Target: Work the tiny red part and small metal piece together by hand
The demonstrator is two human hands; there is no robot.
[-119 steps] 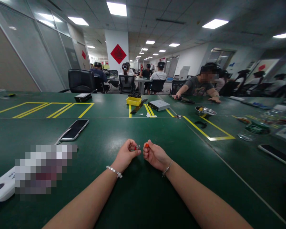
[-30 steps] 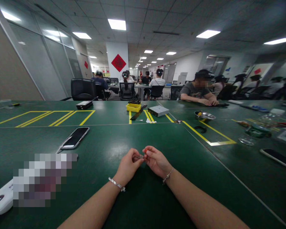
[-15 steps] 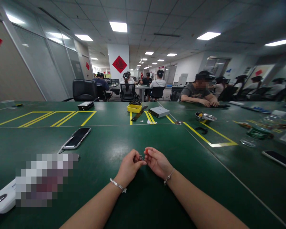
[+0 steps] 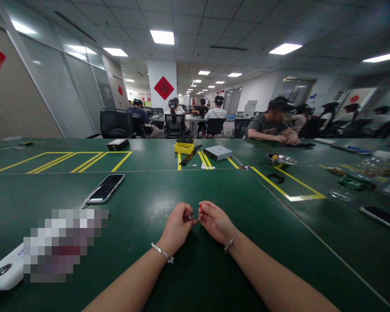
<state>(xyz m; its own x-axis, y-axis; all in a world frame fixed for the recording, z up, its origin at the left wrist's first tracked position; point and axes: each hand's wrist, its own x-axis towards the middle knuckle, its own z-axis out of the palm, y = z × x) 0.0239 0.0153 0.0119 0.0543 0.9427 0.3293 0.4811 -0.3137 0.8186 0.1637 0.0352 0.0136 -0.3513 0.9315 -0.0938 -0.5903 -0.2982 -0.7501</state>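
- left hand (image 4: 176, 226): fingers and thumb were closed in a tight pinch and had hold of a tiny metal part (image 4: 191, 216)
- metal part: stuck out just past the left fingertips, toward the right hand; too small to make out its exact shape
- right hand (image 4: 215, 223): fingers were curled and partly closed, with the tips just beside the metal part; no contact with it could be seen, and it could not be told whether they held anything small
- bench (image 4: 195, 277): green top lay under and around the fingers; could not tell if the hands touched it
- behind the fingers: left bracelet (image 4: 162, 253) and right bracelet (image 4: 231, 242) sat on the wrists
- left of the fingers: phone (image 4: 105, 188) lay with its dark screen up; farther left was a white device (image 4: 3, 275), partly hidden by a pixelated patch
- beyond the fingers: yellow tray (image 4: 183, 148) and silver box (image 4: 217, 152) sat near each other on the bench
- right of the fingers: steel bowl (image 4: 281, 160) sat well beyond them, and a second phone (image 4: 381, 218) lay near the bench's right side
- far beyond the fingers: co-worker (image 4: 268, 125) sat with both forearms on the bench, well apart from the person's own hands
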